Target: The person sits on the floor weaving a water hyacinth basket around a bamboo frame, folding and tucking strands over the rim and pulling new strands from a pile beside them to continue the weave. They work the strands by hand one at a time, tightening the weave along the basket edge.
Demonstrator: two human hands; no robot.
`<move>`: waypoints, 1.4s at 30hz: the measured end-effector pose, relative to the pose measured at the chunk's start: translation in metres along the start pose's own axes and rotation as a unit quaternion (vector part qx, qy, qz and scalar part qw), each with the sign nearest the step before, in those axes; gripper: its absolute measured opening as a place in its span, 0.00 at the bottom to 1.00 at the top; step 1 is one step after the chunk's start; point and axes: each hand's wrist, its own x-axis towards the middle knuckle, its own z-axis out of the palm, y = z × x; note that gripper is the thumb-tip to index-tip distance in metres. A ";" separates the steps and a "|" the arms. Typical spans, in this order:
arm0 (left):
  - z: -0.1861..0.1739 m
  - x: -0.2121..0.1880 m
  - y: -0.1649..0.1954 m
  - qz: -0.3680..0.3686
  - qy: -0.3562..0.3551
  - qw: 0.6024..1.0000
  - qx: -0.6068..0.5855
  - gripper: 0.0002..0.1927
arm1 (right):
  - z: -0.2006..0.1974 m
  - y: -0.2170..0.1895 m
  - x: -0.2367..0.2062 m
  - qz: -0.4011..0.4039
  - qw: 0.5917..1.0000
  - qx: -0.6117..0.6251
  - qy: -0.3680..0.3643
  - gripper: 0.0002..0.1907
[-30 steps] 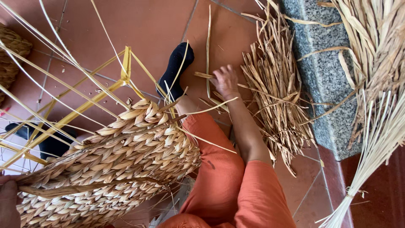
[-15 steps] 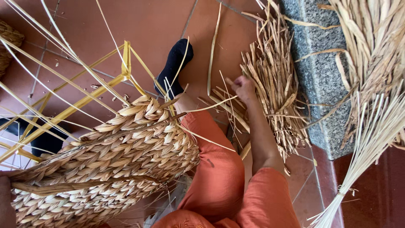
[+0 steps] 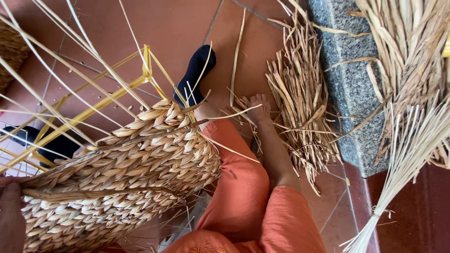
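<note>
A half-woven basket [image 3: 126, 173] of pale plaited straw lies across my lap on a yellow metal frame [image 3: 93, 112], with long thin stakes fanning out to the upper left. My left hand [image 3: 10, 211] grips the basket's rim at the bottom left corner. My right hand [image 3: 258, 108] reaches down to the floor at the near edge of a pile of dried straw strips [image 3: 300, 103], its fingers curled around a few strips. My orange sleeve and trouser leg [image 3: 243, 187] fill the lower middle.
A grey granite step [image 3: 349, 93] runs behind the straw pile. A tied bundle of pale reeds [image 3: 403, 159] and dried leaves [image 3: 408, 56] lie on the right. A black-socked foot [image 3: 197, 70] rests on the red tile floor [image 3: 164, 28]. Another woven piece [image 3: 11, 51] sits at the far left.
My right hand reached further into the straw pile, then drew back a little toward me with strips in its fingers. The left hand has stayed on the basket rim.
</note>
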 end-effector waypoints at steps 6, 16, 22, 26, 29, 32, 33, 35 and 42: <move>0.001 0.000 0.030 0.016 0.011 0.990 -0.143 0.03 | -0.028 0.028 0.011 0.344 0.873 0.313 -0.145 0.07; 0.010 0.022 0.110 0.114 -0.003 0.984 -0.140 0.07 | -0.183 0.037 0.030 -0.119 0.945 0.268 0.145 0.08; 0.019 0.020 0.148 0.299 0.084 0.948 -0.073 0.08 | -0.278 -0.108 0.012 -0.227 0.891 0.390 0.051 0.09; 0.032 0.024 0.156 0.314 0.126 0.940 -0.034 0.04 | -0.270 -0.210 0.002 -0.337 0.837 0.430 -0.019 0.06; 0.039 0.022 0.153 0.305 0.128 0.944 -0.002 0.06 | -0.241 -0.270 -0.003 -0.355 0.819 0.447 -0.055 0.03; 0.044 0.017 0.147 0.375 0.163 0.913 0.018 0.12 | -0.211 -0.312 -0.005 -0.311 0.845 0.431 -0.058 0.04; 0.045 0.014 0.146 0.367 0.150 0.918 0.016 0.11 | -0.202 -0.321 -0.007 -0.335 0.853 0.400 -0.001 0.05; 0.048 0.008 0.145 0.355 0.127 0.926 0.015 0.11 | -0.189 -0.337 -0.008 -0.380 0.855 0.333 0.114 0.08; 0.043 0.001 0.143 0.445 0.146 0.882 0.045 0.17 | -0.164 -0.350 -0.007 -0.351 0.900 0.239 0.102 0.09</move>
